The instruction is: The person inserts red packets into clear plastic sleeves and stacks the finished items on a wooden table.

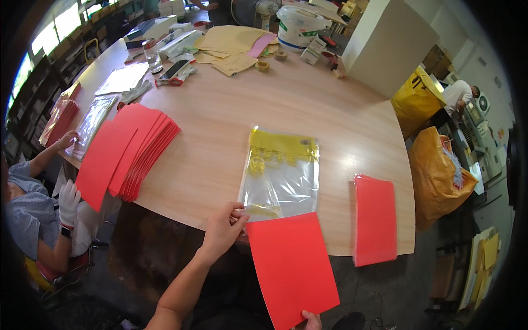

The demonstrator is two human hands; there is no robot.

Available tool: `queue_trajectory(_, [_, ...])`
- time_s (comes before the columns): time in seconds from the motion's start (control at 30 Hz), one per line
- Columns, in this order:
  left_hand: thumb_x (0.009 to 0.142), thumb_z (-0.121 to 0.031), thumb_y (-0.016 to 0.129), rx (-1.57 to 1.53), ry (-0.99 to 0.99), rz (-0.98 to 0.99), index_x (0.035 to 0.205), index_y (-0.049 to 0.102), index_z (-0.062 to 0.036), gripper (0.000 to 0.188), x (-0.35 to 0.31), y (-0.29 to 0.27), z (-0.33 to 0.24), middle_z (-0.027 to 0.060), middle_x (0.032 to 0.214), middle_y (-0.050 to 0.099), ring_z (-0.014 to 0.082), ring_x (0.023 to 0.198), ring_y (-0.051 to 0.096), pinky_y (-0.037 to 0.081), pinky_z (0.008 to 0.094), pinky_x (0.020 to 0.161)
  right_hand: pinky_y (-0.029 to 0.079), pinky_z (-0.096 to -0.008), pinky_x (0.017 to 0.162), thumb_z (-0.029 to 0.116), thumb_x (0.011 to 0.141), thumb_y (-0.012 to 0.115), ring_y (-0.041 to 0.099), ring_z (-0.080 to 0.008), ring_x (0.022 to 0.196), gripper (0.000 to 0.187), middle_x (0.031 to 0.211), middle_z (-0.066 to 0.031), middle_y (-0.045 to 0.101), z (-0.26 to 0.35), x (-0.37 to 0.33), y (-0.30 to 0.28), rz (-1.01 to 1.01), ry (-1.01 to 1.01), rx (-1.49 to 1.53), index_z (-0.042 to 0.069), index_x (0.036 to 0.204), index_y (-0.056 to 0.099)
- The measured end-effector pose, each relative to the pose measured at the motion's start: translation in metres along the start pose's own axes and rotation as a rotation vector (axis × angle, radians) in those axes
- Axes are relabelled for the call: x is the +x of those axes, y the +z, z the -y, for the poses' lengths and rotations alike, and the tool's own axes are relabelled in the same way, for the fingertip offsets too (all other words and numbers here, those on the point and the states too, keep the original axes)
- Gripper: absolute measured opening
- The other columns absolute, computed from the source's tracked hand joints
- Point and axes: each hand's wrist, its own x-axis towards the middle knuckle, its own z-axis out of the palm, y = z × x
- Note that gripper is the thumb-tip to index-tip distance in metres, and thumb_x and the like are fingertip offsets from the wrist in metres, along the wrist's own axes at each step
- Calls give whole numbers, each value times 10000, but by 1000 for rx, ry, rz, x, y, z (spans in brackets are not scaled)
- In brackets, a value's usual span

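A red sheet [291,264] is held just beyond the near edge of the counter [220,104], in front of the body. A clear bag [281,184] with a yellow band at its far end is laid flat on the counter, directly ahead of the sheet. The long axes of both are directed away from the body and nearly aligned; the sheet is turned slightly, its near end toward the right. The sheet's far edge is met by the bag's near edge; whether any part of the sheet lies inside the bag cannot be told.

The left hand [224,228] is positioned nearer to the bag, with thumb and fingers pinched together at its near left corner. The sheet's near edge is gripped by the right hand [311,320], thumb on top; the fingers are hidden beneath.

A fanned stack of red sheets [137,148] is placed to the left on the counter, and a wrapped red stack [375,220] to the right, well apart from both hands.
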Motion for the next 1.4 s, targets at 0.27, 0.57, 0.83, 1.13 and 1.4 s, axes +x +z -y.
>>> queue_trajectory(0.27, [835, -127, 763, 381, 183, -246, 968, 652, -43, 193, 6, 8, -7, 54, 767, 585, 159, 596, 565, 486, 306, 577, 537, -443, 960, 43, 911, 537, 611, -275, 1167, 456, 1284, -105, 613, -5, 7, 4, 7, 23, 59, 64, 1366, 514])
queue_trajectory(0.57, [839, -110, 760, 390, 405, -271, 879, 676, -41, 116, 4, 9, -22, 61, 801, 618, 155, 621, 570, 483, 294, 575, 522, -455, 999, 88, 910, 566, 600, -290, 1191, 495, 1299, -119, 609, -4, 7, 4, 36, 73, 143, 61, 1397, 478])
queue_trajectory(0.83, [888, -91, 693, 110, 91, -96, 962, 642, -16, 117, 10, 10, -15, 49, 822, 643, 118, 694, 599, 488, 272, 595, 490, -463, 1039, 114, 915, 572, 580, -291, 1227, 518, 1344, -129, 586, -3, 9, -5, 79, 168, 237, 52, 1417, 461])
queue_trajectory(1.13, [964, -33, 528, -420, -272, 233, 1192, 545, 51, 244, 6, -9, -6, 71, 854, 676, 92, 695, 629, 564, 250, 625, 531, -351, 591, 67, 930, 507, 626, -238, 682, 324, 943, -111, 656, 7, 0, 27, -59, -74, -75, 11, 1246, 555])
queue_trajectory(1.4, [983, -12, 484, -282, -158, 344, 1305, 476, 85, 337, -1, -6, 1, 115, 1097, 690, 172, 917, 690, 584, 303, 781, 522, -343, 552, 54, 950, 486, 614, -228, 611, 244, 830, -118, 650, 7, -2, 43, -9, -162, -111, 16, 1172, 581])
